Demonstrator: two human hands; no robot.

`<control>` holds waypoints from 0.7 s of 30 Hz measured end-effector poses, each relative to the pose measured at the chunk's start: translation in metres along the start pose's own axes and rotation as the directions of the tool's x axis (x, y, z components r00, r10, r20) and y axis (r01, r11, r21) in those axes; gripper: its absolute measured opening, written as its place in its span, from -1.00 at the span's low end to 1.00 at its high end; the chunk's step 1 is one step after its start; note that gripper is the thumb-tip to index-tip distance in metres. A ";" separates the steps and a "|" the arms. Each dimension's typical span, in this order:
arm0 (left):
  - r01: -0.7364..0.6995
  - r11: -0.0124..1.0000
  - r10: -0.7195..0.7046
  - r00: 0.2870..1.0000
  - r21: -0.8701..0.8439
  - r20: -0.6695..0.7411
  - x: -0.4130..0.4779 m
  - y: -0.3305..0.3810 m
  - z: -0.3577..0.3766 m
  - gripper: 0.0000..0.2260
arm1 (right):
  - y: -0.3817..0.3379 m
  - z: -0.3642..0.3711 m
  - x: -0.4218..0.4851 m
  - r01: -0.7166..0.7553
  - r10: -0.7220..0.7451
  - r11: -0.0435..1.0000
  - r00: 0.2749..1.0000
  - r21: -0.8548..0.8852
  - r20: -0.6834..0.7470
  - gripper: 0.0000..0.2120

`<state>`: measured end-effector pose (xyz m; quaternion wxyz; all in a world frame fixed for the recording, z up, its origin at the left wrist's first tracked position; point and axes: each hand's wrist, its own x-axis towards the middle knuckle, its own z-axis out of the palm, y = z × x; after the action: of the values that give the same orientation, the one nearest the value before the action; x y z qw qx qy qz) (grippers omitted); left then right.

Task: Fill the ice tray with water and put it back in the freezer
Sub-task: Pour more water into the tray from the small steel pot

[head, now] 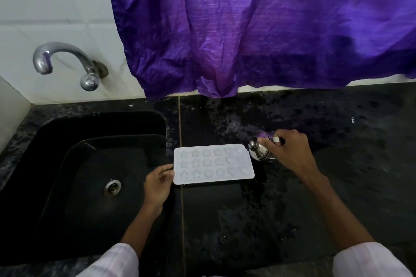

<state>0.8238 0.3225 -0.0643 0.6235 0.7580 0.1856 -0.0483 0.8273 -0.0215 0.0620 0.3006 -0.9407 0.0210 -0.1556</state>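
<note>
Tipping a steel cup (pixel 261 150), gripped by the right hand (pixel 290 154), over the far-right corner of the ice tray (pixel 213 164) on the counter (pixel 292 209) — left hand (pixel 157 184) holds its left edge; pour slowly, tray level.

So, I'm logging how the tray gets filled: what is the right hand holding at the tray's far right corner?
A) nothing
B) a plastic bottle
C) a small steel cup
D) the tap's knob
C: the right hand grips a small steel cup tipped toward the ice tray, whose left edge the left hand holds.
</note>
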 end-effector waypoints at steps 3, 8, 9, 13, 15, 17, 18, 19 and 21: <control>0.000 1.000 0.000 1.000 -0.009 0.002 0.000 0.000 0.000 -0.82 | -0.001 0.000 0.002 0.007 -0.007 1.000 1.000 0.002 -0.005 -0.47; 0.008 1.000 -0.008 1.000 -0.004 0.012 0.001 -0.002 -0.001 -0.82 | -0.001 0.000 0.004 0.009 -0.009 1.000 1.000 -0.011 -0.007 -0.49; 0.006 1.000 -0.006 1.000 -0.007 0.013 0.001 -0.001 -0.001 -0.82 | -0.001 0.000 0.005 0.011 -0.011 1.000 1.000 -0.014 -0.009 -0.49; 0.000 1.000 0.000 1.000 -0.004 0.014 0.001 -0.001 -0.001 -0.81 | -0.003 -0.001 0.006 0.017 -0.017 1.000 1.000 -0.027 -0.005 -0.48; 0.000 1.000 0.000 1.000 -0.002 0.012 0.001 -0.001 -0.001 -0.81 | -0.003 -0.002 0.006 0.006 -0.006 1.000 1.000 -0.023 -0.003 -0.48; 0.000 1.000 0.000 1.000 -0.005 0.010 0.001 0.000 -0.001 -0.81 | -0.003 -0.002 0.005 0.002 -0.002 1.000 1.000 -0.017 -0.007 -0.47; 0.001 1.000 -0.001 1.000 -0.006 0.010 0.001 0.000 -0.001 -0.81 | -0.003 -0.003 0.005 0.003 -0.003 1.000 1.000 -0.017 -0.009 -0.47; 0.003 1.000 -0.003 1.000 -0.009 0.011 0.001 0.000 -0.001 -0.81 | -0.003 -0.003 0.005 0.003 -0.003 1.000 1.000 -0.017 -0.009 -0.47; 0.001 1.000 -0.001 1.000 -0.009 0.013 0.001 0.000 -0.001 -0.81 | -0.003 -0.004 0.005 0.003 -0.003 1.000 1.000 -0.023 -0.008 -0.48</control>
<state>0.8245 0.3239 -0.0647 0.6279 0.7548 0.1821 -0.0528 0.8310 -0.0219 0.0679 0.2894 -0.9436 0.0224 -0.1595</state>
